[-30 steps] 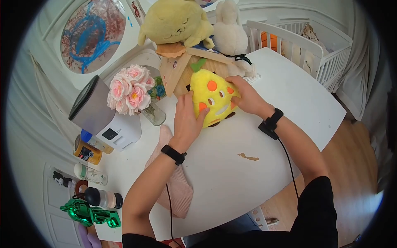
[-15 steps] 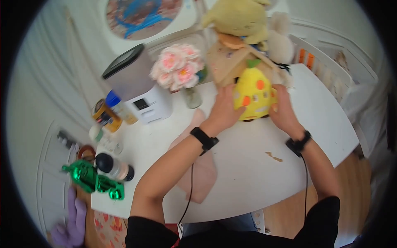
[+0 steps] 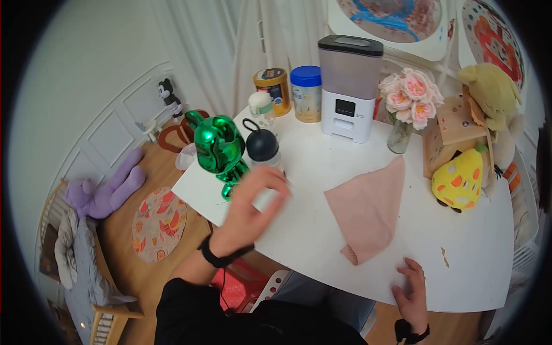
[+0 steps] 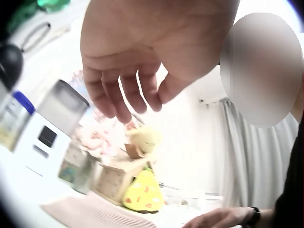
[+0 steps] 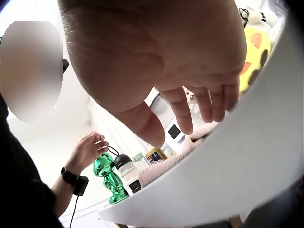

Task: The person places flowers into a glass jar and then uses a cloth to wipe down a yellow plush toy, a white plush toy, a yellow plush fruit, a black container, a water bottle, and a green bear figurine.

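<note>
My left hand [image 3: 253, 201], blurred in the head view, is raised over the table's left side with loosely bent fingers and nothing in them. Just beyond it are a black-capped bottle [image 3: 263, 145] and a shiny green figure [image 3: 219, 144]. In the left wrist view its fingers [image 4: 127, 88] hang down apart. My right hand [image 3: 411, 290] is at the table's front edge, fingers spread and holding nothing. A yellow pear-shaped plush toy [image 3: 460, 183] with orange spots leans by a wooden toy house [image 3: 454, 129] at the right. Between the hands lies a pink cloth [image 3: 368, 210].
Along the back of the white table [image 3: 305, 224] stand a gold tin [image 3: 272, 92], a blue-lidded jar [image 3: 306, 95], a grey and white dispenser [image 3: 348, 86] and a glass vase [image 3: 399, 138] of pink flowers. A pale yellow plush [image 3: 489, 92] sits on the house.
Both hands have let go of the yellow plush toy, which now sits by the toy house. The left hand has moved to the table's left side, the right to its front edge. The view has turned left.
</note>
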A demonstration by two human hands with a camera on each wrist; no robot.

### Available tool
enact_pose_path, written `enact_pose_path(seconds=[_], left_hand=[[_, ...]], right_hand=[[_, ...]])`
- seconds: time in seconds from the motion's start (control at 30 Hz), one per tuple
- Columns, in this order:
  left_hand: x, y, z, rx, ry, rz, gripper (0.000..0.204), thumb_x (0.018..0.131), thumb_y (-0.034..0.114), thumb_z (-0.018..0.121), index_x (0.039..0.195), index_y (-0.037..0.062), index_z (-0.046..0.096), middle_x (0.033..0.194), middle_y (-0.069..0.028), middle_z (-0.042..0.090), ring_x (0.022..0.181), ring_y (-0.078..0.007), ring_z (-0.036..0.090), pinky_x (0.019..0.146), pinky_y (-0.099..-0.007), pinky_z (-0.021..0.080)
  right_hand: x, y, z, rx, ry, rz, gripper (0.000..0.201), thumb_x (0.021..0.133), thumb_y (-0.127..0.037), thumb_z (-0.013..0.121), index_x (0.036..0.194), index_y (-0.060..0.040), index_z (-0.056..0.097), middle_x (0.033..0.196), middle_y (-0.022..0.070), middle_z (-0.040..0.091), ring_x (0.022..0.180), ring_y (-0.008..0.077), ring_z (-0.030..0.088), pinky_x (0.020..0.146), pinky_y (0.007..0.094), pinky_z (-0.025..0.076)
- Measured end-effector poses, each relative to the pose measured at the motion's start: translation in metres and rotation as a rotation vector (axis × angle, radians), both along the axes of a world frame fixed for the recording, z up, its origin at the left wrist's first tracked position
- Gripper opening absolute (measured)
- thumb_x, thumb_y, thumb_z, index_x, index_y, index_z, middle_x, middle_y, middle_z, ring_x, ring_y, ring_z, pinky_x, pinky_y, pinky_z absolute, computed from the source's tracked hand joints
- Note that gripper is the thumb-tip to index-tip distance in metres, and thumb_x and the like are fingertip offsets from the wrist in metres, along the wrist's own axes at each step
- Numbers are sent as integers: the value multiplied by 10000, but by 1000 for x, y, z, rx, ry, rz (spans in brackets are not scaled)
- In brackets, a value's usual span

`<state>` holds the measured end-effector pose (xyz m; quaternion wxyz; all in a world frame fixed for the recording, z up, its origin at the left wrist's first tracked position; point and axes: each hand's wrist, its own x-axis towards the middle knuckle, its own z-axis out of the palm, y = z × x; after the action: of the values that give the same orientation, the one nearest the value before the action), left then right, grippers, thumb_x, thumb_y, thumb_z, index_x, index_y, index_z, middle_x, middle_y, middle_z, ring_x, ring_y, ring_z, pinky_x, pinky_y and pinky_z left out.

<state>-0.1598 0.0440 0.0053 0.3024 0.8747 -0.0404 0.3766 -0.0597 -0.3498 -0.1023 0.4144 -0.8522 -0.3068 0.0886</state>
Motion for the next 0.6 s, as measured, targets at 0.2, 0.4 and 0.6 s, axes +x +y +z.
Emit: enact_pose_path(seconds=[0.2,0.4,0.6], left_hand=[[-31,75,9,54,-438,531,419,836,41,712,1203,16,511,1192,-100,510,1058,-213,523,915,-335,439],[-15,87,5,262,-390,687,791,764,122,766,1423,26,340,1410,-182,362,1291,-348,408,1087,-466,348],[16,26,47,710,-205,453,582,750,86,752,1277,46,510,1309,-185,486,1310,-362,437,1149,-539,272]], right_hand=[[-17,19,-20,-99,-320,-158,376,803,3,600,1178,-16,581,1364,188,528,1260,388,477,1084,461,373],[-17,19,-19,-105,-370,-161,355,820,-15,593,1174,1,574,1349,201,532,1246,401,480,1073,467,378],[-10,14,-31,-104,-398,-152,349,821,-16,595,1168,6,577,1343,203,545,1239,406,490,1071,472,377]])
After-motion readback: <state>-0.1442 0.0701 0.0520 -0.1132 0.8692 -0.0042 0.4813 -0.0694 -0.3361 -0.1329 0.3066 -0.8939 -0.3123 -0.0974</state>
